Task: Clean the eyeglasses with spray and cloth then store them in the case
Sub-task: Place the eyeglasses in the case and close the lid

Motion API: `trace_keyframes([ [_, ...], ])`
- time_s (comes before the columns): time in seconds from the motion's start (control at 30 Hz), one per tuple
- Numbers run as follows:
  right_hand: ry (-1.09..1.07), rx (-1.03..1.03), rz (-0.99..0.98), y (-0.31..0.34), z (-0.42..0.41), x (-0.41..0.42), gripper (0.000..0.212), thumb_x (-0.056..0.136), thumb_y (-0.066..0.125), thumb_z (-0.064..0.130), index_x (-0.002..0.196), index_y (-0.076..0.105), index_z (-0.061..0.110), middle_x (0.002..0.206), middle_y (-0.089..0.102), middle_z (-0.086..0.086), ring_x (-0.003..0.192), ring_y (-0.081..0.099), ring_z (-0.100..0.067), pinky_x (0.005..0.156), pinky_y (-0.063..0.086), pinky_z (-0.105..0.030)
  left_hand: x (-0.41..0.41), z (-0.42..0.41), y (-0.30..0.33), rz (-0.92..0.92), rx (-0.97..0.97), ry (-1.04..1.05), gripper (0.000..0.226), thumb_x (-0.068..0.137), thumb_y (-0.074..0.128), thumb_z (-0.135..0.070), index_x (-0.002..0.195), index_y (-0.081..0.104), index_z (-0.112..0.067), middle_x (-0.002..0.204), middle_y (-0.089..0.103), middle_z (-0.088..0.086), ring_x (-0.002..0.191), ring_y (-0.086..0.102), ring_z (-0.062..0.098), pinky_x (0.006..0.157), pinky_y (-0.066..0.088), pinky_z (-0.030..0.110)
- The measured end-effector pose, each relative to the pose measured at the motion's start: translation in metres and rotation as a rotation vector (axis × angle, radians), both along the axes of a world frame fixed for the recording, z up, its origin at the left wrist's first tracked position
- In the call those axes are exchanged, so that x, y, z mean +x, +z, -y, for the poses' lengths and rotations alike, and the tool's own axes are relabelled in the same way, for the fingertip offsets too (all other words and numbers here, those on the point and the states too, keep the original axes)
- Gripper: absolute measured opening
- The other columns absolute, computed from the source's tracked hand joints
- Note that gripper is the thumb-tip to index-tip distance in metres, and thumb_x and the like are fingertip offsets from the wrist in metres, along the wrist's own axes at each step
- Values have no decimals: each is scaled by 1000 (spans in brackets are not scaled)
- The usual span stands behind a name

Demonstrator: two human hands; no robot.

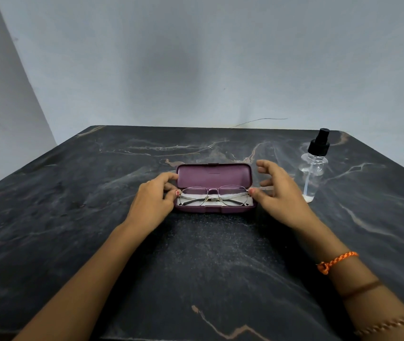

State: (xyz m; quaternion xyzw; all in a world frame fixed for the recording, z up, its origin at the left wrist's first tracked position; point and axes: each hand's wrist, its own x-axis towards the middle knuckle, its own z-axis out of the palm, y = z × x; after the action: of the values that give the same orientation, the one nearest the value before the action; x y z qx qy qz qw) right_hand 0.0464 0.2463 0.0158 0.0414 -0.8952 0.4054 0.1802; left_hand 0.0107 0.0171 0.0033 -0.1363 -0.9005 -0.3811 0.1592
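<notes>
The eyeglasses (214, 195) are lying folded inside the open purple case (214, 175), resting on a pale cloth (191, 201) that is lining the lower tray. The case is sitting at the centre of the dark marbled table (73, 193), with its lid standing up at the 12 o'clock side and the tray facing the person at 6 o'clock.

The left hand (155, 198) is reaching in from 9 o'clock of the case; its fingers (171, 176) are curling narrowly, the thumb tip pressing at the left hinge end of the frame while the index finger is touching the lid's left edge. The right hand (278, 193) is coming in from 3 o'clock; its thumb is touching the right end of the frame, and the other fingers are spreading wide and hovering just beside the lid without touching it.

A clear spray bottle (314, 168) with a black nozzle is standing upright at 2 o'clock of the case, near the right hand but apart from it. An orange braided band (336, 262) is circling the right wrist.
</notes>
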Motion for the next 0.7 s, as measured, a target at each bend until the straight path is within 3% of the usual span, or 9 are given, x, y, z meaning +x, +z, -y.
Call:
trace_keyframes([
  [0.13, 54, -300, 79, -2, 3, -4, 70, 81, 64, 27, 140, 27, 21, 146, 33, -4, 114, 46, -15, 95, 44, -34, 0, 0, -1, -1, 6, -17, 31, 87, 55, -4, 117, 56, -11, 85, 65, -4, 82, 55, 8, 73, 35, 17],
  [0.2, 113, -369, 127, -4, 5, -6, 86, 73, 72, 22, 142, 21, 20, 149, 29, -4, 117, 45, -16, 96, 43, -31, 1, 0, 0, -1, 4, -22, 31, 87, 55, -3, 117, 56, -10, 90, 69, 1, 83, 55, 8, 72, 34, 14],
  [0.27, 162, -360, 159, -7, 5, -7, 101, 64, 80, 14, 143, 17, 19, 149, 28, -5, 121, 46, -20, 96, 41, -29, 2, -1, 1, -9, 16, -30, 31, 86, 55, -2, 117, 56, -8, 93, 70, 5, 82, 56, 9, 77, 38, 17],
  [0.4, 171, -268, 165, -8, 2, -7, 120, 48, 88, 15, 143, 16, 24, 148, 26, -4, 126, 43, -26, 106, 39, -44, 4, -2, 3, -30, 46, -41, 31, 85, 56, 0, 116, 57, -6, 93, 71, 7, 83, 58, 11, 84, 41, 22],
  [0.5, 180, -246, 164, -8, 0, -5, 125, 43, 89, 18, 144, 16, 24, 146, 28, -5, 130, 39, -24, 109, 35, -45, 5, -2, 3, -30, 65, -46, 31, 85, 56, 1, 116, 56, -6, 94, 70, 7, 85, 58, 12, 89, 44, 27],
  [0.57, 162, -199, 132, -6, -1, -4, 124, 45, 89, 18, 144, 16, 22, 142, 29, -2, 129, 36, -20, 109, 33, -38, 5, -2, 3, -17, 82, -53, 30, 87, 55, -1, 116, 56, -6, 91, 67, 3, 86, 57, 11, 86, 43, 25],
  [0.7, 179, -95, 67, -2, 2, 1, 105, 51, 87, 19, 137, 28, 26, 122, 31, 4, 118, 38, -14, 102, 34, -25, 5, -2, -1, 18, 131, -64, 20, 89, 52, -2, 107, 49, -10, 85, 61, -5, 84, 55, 9, 74, 40, 16],
])
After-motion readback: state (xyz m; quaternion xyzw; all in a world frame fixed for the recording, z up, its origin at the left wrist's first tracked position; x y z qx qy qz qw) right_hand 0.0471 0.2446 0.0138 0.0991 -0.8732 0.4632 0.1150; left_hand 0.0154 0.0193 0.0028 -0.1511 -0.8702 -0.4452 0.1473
